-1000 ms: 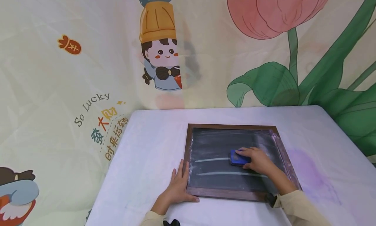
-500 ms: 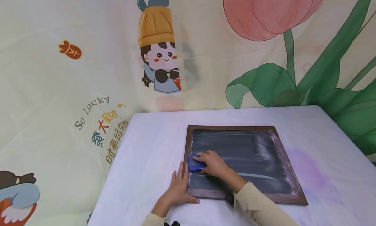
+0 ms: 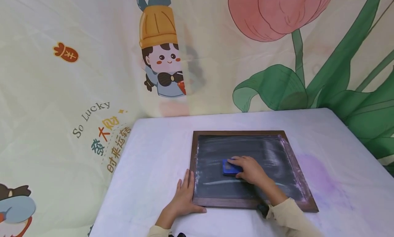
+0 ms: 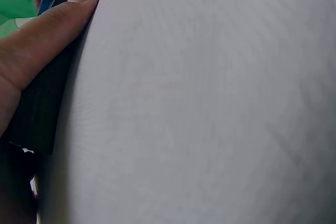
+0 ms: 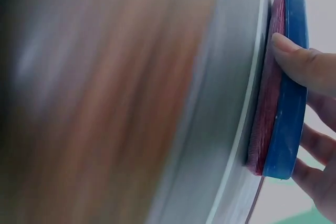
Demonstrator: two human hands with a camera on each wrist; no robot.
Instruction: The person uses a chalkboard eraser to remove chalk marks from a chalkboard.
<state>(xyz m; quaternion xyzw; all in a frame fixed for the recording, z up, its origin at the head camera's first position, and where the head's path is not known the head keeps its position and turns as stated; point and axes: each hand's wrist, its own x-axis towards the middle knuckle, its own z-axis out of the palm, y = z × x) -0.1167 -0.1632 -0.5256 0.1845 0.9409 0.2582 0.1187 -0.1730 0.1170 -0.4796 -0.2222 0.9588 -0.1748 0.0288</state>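
Observation:
A blackboard (image 3: 215, 149) in a dark wooden frame lies flat on the table. My right hand (image 3: 252, 170) grips a blue chalkboard eraser (image 3: 228, 168) and holds it against the board left of centre. In the right wrist view, thumb and fingers pinch the blue back of the eraser (image 5: 290, 129), and its dark red felt pad meets the board. Just below the eraser runs a pale chalk line (image 3: 215, 182). My left hand (image 3: 183, 197) rests with straight fingers along the frame's lower left corner. In the left wrist view its thumb lies over the frame edge (image 4: 39, 108).
A white cloth covers the table (image 3: 154, 155), with a purple stain (image 3: 314, 172) right of the board. Behind stands a printed curtain with a pink tulip (image 3: 280, 14) and a cartoon figure (image 3: 163, 59). Chalk dust marks the board's right edge.
The right hand swept the eraser left to the board's left edge, then partway back right. The upper chalk line is wiped away. The left hand stays at the corner.

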